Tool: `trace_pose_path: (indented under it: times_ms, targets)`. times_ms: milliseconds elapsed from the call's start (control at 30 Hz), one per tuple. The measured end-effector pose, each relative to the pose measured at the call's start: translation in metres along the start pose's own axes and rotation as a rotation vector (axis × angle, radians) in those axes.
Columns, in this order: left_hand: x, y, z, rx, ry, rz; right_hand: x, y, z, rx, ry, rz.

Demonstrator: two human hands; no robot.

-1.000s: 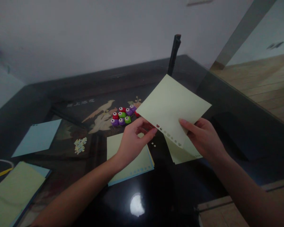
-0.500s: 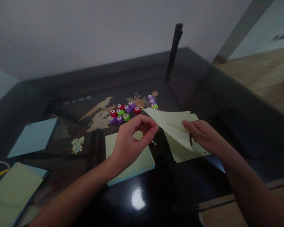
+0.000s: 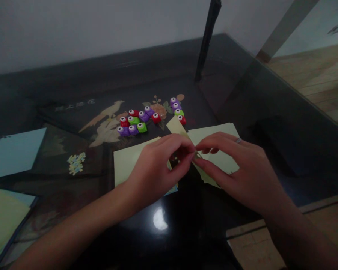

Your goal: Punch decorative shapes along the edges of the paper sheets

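**Both hands pinch a pale green sheet over the dark table**

The pale green sheet [image 3: 178, 126] is held low over the table, just above a stack of like sheets [image 3: 216, 138], with one corner sticking up behind the fingers. The left hand [image 3: 157, 167] has thumb and forefinger closed on the sheet's near edge; the right hand [image 3: 239, 168], a ring on one finger, pinches the same edge from the other side, so that the fingertips of both hands meet. Most of the sheet is hidden by the hands.

Under the left hand lies another pile of green and blue paper [image 3: 126, 161]. Just beyond the sheet sit two clusters of small punches [image 3: 136, 120] in red, purple and green, set on the bird picture under the glass of the table [image 3: 163, 71]. A little heap of punched paper bits [image 3: 76, 163] lies to the left, then a blue sheet [image 3: 14, 153], and a green pile [image 3: 5, 217] at the near left corner. A black pole [image 3: 207, 37] stands at the far side.
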State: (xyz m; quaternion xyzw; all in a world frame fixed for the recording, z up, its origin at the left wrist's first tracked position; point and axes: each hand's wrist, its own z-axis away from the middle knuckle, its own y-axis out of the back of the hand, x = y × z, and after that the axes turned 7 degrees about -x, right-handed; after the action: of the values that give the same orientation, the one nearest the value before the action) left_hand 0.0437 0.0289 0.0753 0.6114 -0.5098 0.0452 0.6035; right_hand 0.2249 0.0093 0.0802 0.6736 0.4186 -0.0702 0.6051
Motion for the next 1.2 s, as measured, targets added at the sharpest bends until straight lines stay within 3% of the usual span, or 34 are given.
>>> trace_pose_path:
  times_ms: [867, 1200]
  targets:
    - [-0.0025, -0.0035, 0.0037, -0.014, -0.070, -0.169, 0.0011, -0.0056, 0.0013, 0.029, 0.018, 0.016]
    - [-0.0048, -0.0040, 0.0049, 0.009, -0.137, -0.251, -0.0015, -0.0076, -0.0015, 0.019, -0.059, -0.051]
